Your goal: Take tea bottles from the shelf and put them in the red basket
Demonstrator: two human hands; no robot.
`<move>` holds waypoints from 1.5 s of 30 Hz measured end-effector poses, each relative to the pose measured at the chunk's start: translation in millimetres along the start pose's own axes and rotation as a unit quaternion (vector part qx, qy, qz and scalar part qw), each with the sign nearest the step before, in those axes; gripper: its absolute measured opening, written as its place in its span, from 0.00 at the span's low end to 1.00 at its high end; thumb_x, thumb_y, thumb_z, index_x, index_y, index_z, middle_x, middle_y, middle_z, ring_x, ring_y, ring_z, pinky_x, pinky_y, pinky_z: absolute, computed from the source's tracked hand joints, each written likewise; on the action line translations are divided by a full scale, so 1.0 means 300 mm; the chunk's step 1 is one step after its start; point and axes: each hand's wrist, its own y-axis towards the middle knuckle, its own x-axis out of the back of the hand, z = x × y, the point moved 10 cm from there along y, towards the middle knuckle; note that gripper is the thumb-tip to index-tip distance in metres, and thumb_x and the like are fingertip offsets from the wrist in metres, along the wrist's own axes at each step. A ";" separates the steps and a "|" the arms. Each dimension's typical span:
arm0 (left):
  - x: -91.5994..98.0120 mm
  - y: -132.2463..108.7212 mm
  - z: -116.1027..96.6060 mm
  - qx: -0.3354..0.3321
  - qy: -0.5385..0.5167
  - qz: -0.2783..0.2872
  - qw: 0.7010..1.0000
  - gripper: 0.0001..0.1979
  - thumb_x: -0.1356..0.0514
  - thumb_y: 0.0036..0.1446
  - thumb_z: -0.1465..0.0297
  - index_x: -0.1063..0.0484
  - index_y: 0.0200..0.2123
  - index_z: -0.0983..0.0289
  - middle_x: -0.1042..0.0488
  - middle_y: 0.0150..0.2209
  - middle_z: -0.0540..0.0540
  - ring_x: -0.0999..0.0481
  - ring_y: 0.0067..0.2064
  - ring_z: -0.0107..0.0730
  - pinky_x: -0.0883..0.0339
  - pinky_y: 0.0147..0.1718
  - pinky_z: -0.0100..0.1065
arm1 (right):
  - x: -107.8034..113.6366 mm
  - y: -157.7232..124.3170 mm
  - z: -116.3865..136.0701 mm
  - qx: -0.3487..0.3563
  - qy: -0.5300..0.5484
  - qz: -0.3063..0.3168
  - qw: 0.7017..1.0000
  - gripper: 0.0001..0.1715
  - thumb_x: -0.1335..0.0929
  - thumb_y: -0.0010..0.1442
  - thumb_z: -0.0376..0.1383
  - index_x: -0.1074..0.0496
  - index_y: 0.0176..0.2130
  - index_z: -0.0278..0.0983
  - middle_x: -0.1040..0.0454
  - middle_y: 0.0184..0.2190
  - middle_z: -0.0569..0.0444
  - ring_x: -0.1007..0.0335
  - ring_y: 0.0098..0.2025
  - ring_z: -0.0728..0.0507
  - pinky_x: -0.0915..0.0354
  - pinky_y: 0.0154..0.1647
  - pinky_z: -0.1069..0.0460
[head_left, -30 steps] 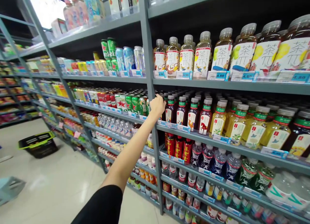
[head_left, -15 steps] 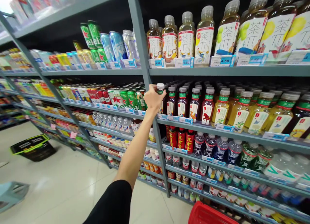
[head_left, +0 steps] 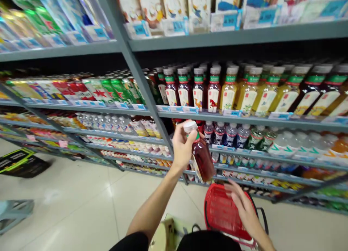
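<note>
My left hand [head_left: 182, 146] is closed round the neck of a dark red tea bottle [head_left: 200, 157] with a white cap and green collar. The bottle hangs tilted in front of the shelves, just above a red shopping basket [head_left: 223, 213]. My right hand [head_left: 243, 206] reaches up from the lower right with fingers spread and holds nothing; it hovers over the basket's rim, just below the bottle. Behind, a row of matching dark red bottles [head_left: 190, 91] stands on a grey shelf [head_left: 244, 116].
Yellow tea bottles [head_left: 255, 95] fill the same shelf to the right. Cans [head_left: 95, 90] line the shelf to the left. A black basket with green handles [head_left: 20, 162] sits on the tiled floor at the left. A pale bag [head_left: 164, 236] hangs by my body.
My left hand has pulled the red bottle off the shelf and brought it down over the red basket. My right hand has come into view. The view has tipped downward.
</note>
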 end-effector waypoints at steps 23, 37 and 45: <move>-0.753 -0.761 0.404 0.301 -0.234 0.089 0.920 0.34 0.28 0.53 0.63 0.29 0.63 0.62 0.21 0.57 0.65 0.20 0.58 0.56 0.25 0.56 0.49 | 0.513 -0.363 0.075 -0.027 0.026 0.037 0.999 0.47 0.28 0.70 0.46 0.52 0.76 0.44 0.46 0.76 0.44 0.49 0.77 0.34 0.48 0.78 0.35; -0.546 -0.748 0.341 0.307 -0.311 0.030 0.899 0.27 0.29 0.48 0.59 0.24 0.49 0.65 0.16 0.40 0.61 0.15 0.49 0.57 0.23 0.53 0.53 | 0.219 -0.427 0.008 -0.146 0.211 0.203 0.945 0.44 0.27 0.67 0.53 0.44 0.72 0.45 0.22 0.54 0.42 0.19 0.50 0.33 0.19 0.44 0.37; -0.452 -0.716 0.359 0.359 -0.346 0.026 0.866 0.29 0.32 0.57 0.50 0.25 0.52 0.66 0.16 0.47 0.65 0.15 0.48 0.52 0.25 0.56 0.50 | 0.078 -0.380 0.065 -0.144 0.284 0.195 0.928 0.31 0.31 0.69 0.57 0.22 0.54 0.36 0.18 0.42 0.41 0.22 0.23 0.44 0.26 0.19 0.53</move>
